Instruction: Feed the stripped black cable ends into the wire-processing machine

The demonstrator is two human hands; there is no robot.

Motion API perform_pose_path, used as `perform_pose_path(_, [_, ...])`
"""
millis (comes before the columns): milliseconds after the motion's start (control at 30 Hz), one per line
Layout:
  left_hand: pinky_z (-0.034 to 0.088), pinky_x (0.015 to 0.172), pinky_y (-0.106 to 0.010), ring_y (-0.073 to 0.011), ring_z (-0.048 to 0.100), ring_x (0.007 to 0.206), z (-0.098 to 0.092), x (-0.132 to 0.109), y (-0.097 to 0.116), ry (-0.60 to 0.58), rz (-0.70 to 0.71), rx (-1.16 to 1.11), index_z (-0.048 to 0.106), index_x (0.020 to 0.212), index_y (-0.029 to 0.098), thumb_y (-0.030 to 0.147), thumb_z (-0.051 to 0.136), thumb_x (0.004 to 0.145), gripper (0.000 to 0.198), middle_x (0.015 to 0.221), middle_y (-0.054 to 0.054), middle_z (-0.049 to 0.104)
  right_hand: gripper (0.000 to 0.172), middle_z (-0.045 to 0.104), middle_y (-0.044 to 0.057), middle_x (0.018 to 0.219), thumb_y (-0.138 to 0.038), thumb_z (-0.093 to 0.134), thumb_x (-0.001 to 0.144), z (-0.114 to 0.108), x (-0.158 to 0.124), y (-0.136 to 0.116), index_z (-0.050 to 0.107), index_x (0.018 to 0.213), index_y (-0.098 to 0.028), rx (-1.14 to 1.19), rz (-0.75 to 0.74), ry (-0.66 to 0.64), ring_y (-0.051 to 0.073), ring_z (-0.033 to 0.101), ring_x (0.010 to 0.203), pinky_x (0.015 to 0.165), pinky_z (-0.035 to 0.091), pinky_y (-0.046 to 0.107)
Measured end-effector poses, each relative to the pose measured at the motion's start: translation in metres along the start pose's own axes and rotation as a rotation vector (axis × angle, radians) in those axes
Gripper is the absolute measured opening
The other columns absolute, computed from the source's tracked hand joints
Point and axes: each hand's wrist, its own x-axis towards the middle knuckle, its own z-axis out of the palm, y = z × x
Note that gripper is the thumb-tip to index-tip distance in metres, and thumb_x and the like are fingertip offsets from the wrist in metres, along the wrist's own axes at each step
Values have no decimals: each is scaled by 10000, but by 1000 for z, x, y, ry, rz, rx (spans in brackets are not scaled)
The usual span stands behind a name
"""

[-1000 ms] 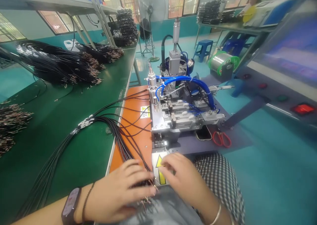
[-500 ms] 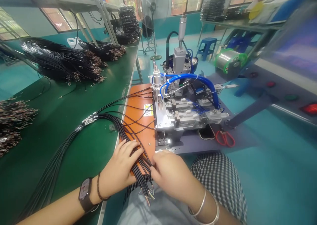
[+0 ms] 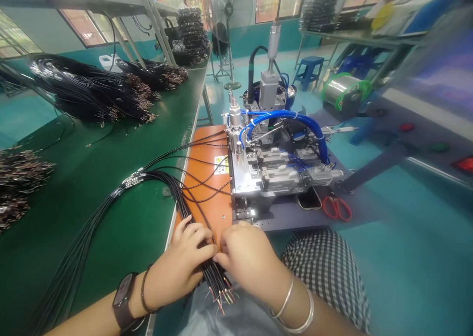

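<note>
A bundle of black cables (image 3: 170, 179) arcs from the green table over the orange plate. My left hand (image 3: 192, 254) wraps over the bundle close to its lower end, fingers curled around it. Stripped cable ends (image 3: 222, 292) with bare wires fan out below, above my lap. Pressed against the right side of the bundle, my right hand (image 3: 248, 252) has thumb and fingertips pinched on a black cable, mostly hidden by the fingers. White ties (image 3: 133, 178) gather the cables farther up. Several single cables reach from there to the machine (image 3: 246, 171).
The orange plate (image 3: 207, 153) bridges the green table (image 3: 136, 237) and the machine. Red-handled scissors (image 3: 337, 209) and a phone (image 3: 309, 199) lie at the machine's front right. A wire spool (image 3: 345, 92) stands behind. Cable piles (image 3: 92, 87) lie at the left.
Both hands have shifted slightly, with the right hand moving left, closer to my left hand. More cable ends now show together below the hands. The machine's upright rod stands higher.
</note>
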Motion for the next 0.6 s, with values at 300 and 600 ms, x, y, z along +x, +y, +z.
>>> perform_pose_path(300, [309,629,-323,-161,406,651,-30,7,-15,-77,401,393,510,804,196,89,480,815,112,707,-2,492,141,635,130,796,-133,609,751,12,12,-20,666,872,-90,-209,43,-164,276,554,798,657,466,388])
perform_pose_path(600, [282,565,-283,-141,376,585,-61,30,-12,170,253,87,492,822,185,173,506,833,21,640,7,477,85,586,90,604,-98,712,614,30,6,-13,638,652,-117,-121,-189,41,237,539,630,587,452,360])
